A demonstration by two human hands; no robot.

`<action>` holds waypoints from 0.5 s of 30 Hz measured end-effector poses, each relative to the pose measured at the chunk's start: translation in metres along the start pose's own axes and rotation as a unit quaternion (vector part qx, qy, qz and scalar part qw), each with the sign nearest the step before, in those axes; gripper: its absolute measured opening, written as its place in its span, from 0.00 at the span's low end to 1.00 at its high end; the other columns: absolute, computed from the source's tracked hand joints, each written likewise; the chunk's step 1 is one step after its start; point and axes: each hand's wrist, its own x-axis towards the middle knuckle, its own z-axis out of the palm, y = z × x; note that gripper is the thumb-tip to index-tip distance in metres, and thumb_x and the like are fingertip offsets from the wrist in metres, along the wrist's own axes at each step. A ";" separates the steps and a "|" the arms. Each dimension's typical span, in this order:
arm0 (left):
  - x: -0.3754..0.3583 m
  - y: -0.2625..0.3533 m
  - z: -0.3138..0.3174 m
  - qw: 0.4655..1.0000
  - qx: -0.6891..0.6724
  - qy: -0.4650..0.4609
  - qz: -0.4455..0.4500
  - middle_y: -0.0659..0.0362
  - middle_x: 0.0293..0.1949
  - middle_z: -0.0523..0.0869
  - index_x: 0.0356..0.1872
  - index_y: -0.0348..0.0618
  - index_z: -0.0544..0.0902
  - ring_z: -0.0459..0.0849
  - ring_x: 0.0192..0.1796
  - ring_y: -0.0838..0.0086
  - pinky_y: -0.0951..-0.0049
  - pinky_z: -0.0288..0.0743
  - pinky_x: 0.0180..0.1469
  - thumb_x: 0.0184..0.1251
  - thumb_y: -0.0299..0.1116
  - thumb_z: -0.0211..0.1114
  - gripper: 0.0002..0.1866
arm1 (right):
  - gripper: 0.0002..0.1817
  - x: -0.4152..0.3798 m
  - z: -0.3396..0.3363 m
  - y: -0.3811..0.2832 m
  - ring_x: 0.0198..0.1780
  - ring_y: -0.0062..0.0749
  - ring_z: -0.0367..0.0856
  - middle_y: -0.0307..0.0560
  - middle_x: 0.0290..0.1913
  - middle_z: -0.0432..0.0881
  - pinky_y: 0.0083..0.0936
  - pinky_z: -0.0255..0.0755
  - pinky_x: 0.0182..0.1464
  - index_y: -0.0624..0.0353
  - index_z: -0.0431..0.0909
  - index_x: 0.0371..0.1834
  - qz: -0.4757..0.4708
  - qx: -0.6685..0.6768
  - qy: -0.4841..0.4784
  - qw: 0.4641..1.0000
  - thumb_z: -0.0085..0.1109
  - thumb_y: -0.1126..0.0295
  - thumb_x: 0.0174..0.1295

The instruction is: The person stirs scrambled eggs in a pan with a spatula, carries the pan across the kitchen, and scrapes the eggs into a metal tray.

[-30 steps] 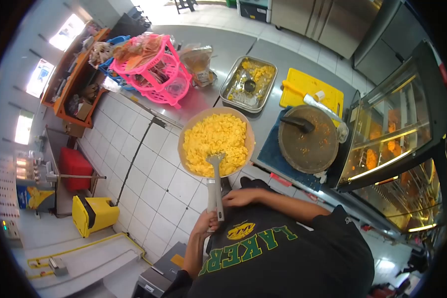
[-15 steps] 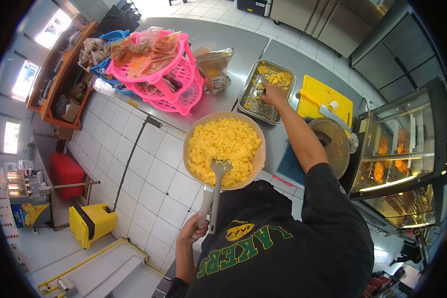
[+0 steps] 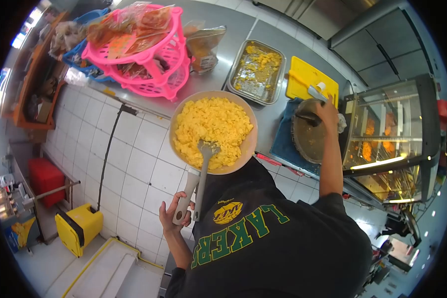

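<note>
My left hand [image 3: 175,212] has its fingers around the beige handle of a frying pan [image 3: 254,141]. The pan holds a heap of yellow scrambled eggs [image 3: 216,116]. A grey spatula [image 3: 202,174] leans in the eggs, its handle lying alongside the pan's. My right hand [image 3: 328,113] reaches over the far rim of a round glass lid [image 3: 310,144] with a dark knob, close to a knife [image 3: 314,93] on a yellow cutting board [image 3: 298,74]. Whether its fingers grip the rim is hidden. Beyond the pan sits a metal tray [image 3: 232,82] with egg bits.
Pink stacked baskets [image 3: 176,82] with bagged food stand left on the steel counter [image 3: 228,30], near a filled plastic bag [image 3: 203,49]. A blue cloth [image 3: 281,136] lies under the lid. At right is a glass display cabinet [image 3: 382,134]. A yellow bin [image 3: 79,226] stands on the floor.
My right hand has left the metal tray and moved right to the lid and cutting board. My left hand still holds the pan, with some fingers now spread. The view has shifted slightly.
</note>
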 end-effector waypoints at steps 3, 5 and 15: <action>0.006 -0.007 0.000 0.992 -0.031 -0.074 0.093 0.43 0.39 0.74 0.62 0.42 0.57 0.70 0.12 0.79 0.84 0.63 0.09 0.58 0.71 0.48 0.44 | 0.38 -0.025 0.003 0.013 0.55 0.58 0.75 0.63 0.53 0.77 0.48 0.67 0.57 0.48 0.57 0.70 0.039 -0.028 -0.068 0.997 0.54 0.49 0.56; 0.015 -0.015 0.008 0.988 -0.087 -0.071 0.110 0.46 0.36 0.75 0.64 0.42 0.57 0.70 0.14 0.79 0.82 0.69 0.13 0.47 0.69 0.65 0.52 | 0.32 -0.050 -0.022 -0.026 0.58 0.53 0.72 0.59 0.55 0.76 0.44 0.65 0.60 0.50 0.60 0.68 0.032 -0.175 0.022 0.984 0.53 0.54 0.60; 0.031 -0.022 0.046 0.844 0.308 0.320 0.300 0.64 0.29 0.74 0.50 0.36 0.76 0.67 0.28 0.84 0.84 0.61 0.30 0.66 0.56 0.57 0.29 | 0.26 -0.273 -0.091 -0.225 0.55 0.49 0.71 0.54 0.53 0.72 0.40 0.66 0.56 0.50 0.74 0.53 -0.760 0.255 -0.264 0.536 0.67 0.63 0.48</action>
